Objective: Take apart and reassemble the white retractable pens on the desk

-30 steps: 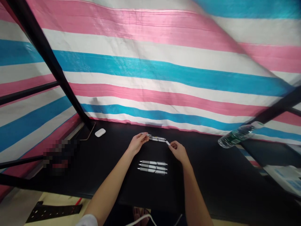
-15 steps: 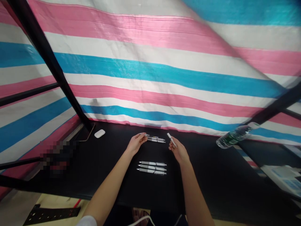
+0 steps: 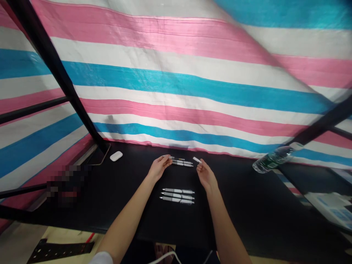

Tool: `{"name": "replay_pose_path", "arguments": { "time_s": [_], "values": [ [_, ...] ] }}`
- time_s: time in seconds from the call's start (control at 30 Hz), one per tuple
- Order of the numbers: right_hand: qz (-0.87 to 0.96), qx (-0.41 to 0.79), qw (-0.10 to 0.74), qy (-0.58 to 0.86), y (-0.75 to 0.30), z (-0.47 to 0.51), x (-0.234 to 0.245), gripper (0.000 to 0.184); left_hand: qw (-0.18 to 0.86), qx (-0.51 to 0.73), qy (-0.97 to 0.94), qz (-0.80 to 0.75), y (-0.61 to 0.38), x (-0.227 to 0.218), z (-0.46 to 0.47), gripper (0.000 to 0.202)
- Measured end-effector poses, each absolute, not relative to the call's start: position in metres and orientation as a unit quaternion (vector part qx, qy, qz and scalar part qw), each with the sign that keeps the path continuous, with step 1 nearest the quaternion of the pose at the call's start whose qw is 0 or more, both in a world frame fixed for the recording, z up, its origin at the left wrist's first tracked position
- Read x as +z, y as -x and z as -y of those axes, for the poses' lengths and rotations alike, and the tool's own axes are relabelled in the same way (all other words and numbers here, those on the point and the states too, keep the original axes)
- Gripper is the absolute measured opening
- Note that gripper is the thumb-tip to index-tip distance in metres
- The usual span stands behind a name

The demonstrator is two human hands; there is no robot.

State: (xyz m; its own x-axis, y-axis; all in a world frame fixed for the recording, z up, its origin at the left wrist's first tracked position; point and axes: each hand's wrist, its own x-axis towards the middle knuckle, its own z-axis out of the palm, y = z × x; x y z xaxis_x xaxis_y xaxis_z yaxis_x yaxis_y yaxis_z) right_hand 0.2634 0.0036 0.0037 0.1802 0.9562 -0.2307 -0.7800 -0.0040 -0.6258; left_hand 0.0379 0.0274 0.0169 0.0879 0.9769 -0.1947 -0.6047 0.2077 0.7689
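My left hand grips the near ends of a bundle of white pens, which lie side by side and point to the right. In my right hand, a short white pen part sticks out from the fingertips, a little apart from the bundle's far tips. Below both hands, three white click pens lie parallel on the black table. My fingers hide part of the bundle's ends.
A white earbud case sits at the far left of the table. A clear water bottle with a dark green label lies tilted at the right. A pink, white and blue striped tarp hangs behind, on black poles.
My right hand has drawn back toward me, and the white part now sits closer in its fingers, further from the bundle's tips. My left hand and the bundle stay nearly where they were.
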Motion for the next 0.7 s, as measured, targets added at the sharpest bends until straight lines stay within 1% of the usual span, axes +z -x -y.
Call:
{"name": "replay_pose_path", "arguments": {
  "time_s": [0.17, 0.37, 0.7],
  "values": [
    [0.128, 0.615, 0.698, 0.344, -0.253, -0.003, 0.004, 0.023, 0.689, 0.574, -0.264, -0.356, -0.038, 0.016, -0.028, 0.024],
    [0.185, 0.626, 0.665, 0.363, -0.245, 0.0, 0.003, 0.024, 0.687, 0.572, -0.269, -0.359, -0.038, 0.015, -0.027, 0.026],
    [0.264, 0.627, 0.637, 0.363, -0.236, 0.006, 0.006, 0.03, 0.681, 0.552, -0.304, -0.373, -0.043, 0.018, -0.023, 0.025]
  ]
}}
